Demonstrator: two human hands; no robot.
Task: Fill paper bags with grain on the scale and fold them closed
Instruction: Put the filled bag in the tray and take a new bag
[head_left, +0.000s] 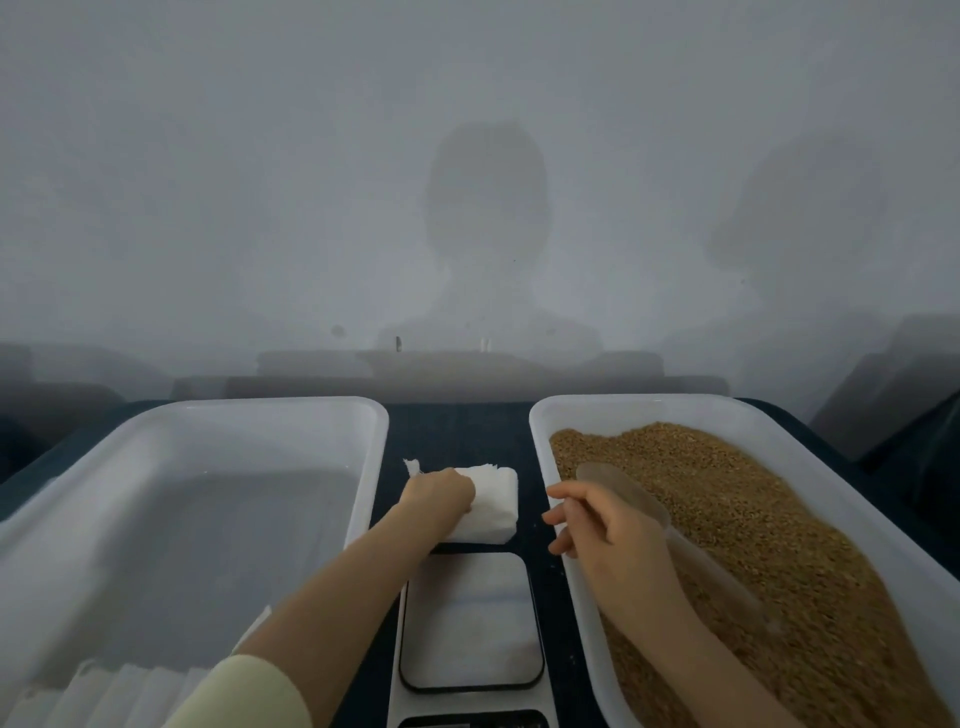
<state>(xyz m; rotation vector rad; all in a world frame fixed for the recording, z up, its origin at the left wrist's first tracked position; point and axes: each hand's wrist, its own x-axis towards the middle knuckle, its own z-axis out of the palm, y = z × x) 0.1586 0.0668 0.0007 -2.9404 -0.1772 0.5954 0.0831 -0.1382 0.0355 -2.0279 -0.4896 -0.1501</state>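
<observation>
— White paper bags (493, 506), where do they lie?
— In a flat stack on the dark tabletop (457, 431), between the two plastic tubs and just beyond the scale (470, 623).
— And the left hand (441, 493)?
— It rests on the stack's left end with its fingers curled down. Its grip pinches the topmost bags, and one paper corner sticks up just beyond the knuckles.
— The right hand (597, 525)?
— It is over the near left rim of the right tub (540, 415), which holds the brown grain (779, 519). Its grip is curled round a clear scoop (639, 499) that lies low over the grain. The scoop is blurred, so I cannot tell whether it carries anything.
— The left tub (208, 408)?
— Translucent white, like the other. Some pale folded shapes sit at its near corner, too blurred to name. A cream sleeve (244, 691) covers the left forearm near the elbow.
</observation>
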